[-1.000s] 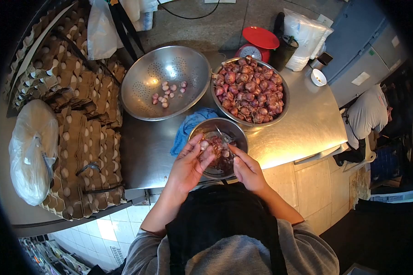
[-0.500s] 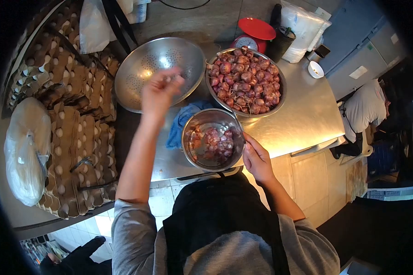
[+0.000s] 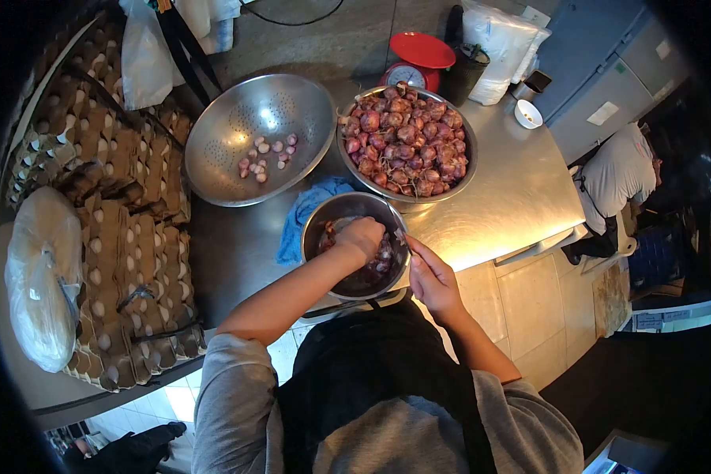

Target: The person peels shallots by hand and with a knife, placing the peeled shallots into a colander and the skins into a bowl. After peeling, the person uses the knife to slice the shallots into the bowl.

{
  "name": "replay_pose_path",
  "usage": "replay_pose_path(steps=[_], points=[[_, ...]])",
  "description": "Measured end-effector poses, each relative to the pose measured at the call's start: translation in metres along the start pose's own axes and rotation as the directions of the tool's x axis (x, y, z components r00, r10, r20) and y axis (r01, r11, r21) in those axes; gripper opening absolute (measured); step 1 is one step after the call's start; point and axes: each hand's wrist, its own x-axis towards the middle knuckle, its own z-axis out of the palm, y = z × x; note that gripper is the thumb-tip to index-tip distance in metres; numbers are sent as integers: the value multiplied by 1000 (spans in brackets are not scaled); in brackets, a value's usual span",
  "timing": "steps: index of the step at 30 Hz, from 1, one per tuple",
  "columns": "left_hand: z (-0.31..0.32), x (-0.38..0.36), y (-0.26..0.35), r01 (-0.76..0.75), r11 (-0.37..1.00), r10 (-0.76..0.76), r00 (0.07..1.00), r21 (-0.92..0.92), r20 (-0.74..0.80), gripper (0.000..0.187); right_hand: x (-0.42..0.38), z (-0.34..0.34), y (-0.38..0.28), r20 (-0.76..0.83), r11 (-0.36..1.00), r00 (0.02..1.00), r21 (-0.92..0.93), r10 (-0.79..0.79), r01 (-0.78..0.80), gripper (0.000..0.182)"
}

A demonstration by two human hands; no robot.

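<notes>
My left hand [image 3: 362,238] reaches down into a small steel bowl [image 3: 316,276] that holds shallots [image 3: 383,261]. Its fingers are curled, and whatever they grip is hidden. At the bowl's right rim my right hand [image 3: 434,278] is closed on a thin-bladed knife [image 3: 395,216], whose blade leans over the rim. A scrap of skin shows near the blade. Behind the bowl, a wide basin [image 3: 472,162] is heaped with unpeeled shallots [image 3: 407,138]. Several peeled shallots [image 3: 262,158] lie in a large steel colander [image 3: 213,142] to the left.
A blue cloth [image 3: 296,225] lies beside the small bowl on the steel table [image 3: 521,189]. Egg trays [image 3: 138,276] and a plastic bag [image 3: 43,276] stand at left. A red scale [image 3: 422,55] and white bowl [image 3: 528,115] are at the back. Another person [image 3: 620,178] bends over at right.
My left hand has moved from over the colander down into the small bowl, leaving the peeled shallots in view. My right hand stays at the bowl's right rim. The view has shifted slightly.
</notes>
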Motion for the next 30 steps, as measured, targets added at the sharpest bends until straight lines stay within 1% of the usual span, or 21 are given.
replay_pose_path(steps=[2,5,8,11,13,14,15,16,17,19,20,23,24,26,27,28,30], points=[[-5,-2,-4,-63,998,62,998,31,27,22,0,1,1,-13,1000,1000,-4,-13,13,40],[26,9,-13,-8,997,9,1000,-76,18,21,1,1,4,-1,1000,1000,-9,-16,16,40],[-10,-16,12,113,986,-112,994,-126,13,20,2,5,4,12,999,999,8,-37,37,39],[22,13,-12,-53,991,50,998,-120,-28,18,-1,4,-2,0,999,999,-3,-42,42,40],[-1,-6,-14,-104,940,60,988,-324,-143,19,-3,-2,-5,3,999,999,8,-32,32,40],[-15,-17,-14,-135,899,55,979,-416,-199,19,-4,-7,-6,8,1000,1000,16,-3,3,39],[-21,-27,-13,-112,757,5,986,-644,-165,20,-5,-12,-4,18,999,1000,48,19,-20,39],[-25,-38,-12,-78,559,-36,992,-826,-118,21,-5,-17,-1,30,996,999,80,42,-44,40],[-26,-47,-10,-37,319,-66,996,-947,-61,22,-4,-21,1,46,991,997,111,65,-70,40],[-21,-63,-5,-64,28,-97,993,-998,-67,23,-1,-22,1,92,988,992,115,89,-99,40],[-19,-70,-2,-84,-120,-117,991,-989,-70,23,2,-22,0,120,987,988,115,100,-114,41],[-12,-89,13,-139,-304,-220,973,-943,-72,28,11,-14,0,197,992,977,70,87,-102,41],[-8,-90,15,-194,-312,-226,966,-930,-126,31,14,-13,-1,230,998,971,-1,66,-68,41],[-5,-99,24,-254,-272,-300,939,-928,-169,31,20,-10,-3,304,990,952,-139,29,14,42],[-7,-102,29,-284,-251,-337,922,-925,-192,31,22,-9,-6,329,985,944,-171,28,30,42],[-8,-103,32,-332,-287,-360,907,-899,-220,30,25,-8,-9,353,978,935,-202,27,48,43],[-12,-111,36,-336,-332,-381,902,-881,-201,27,30,-7,-13,404,961,915,-257,8,105,43]])
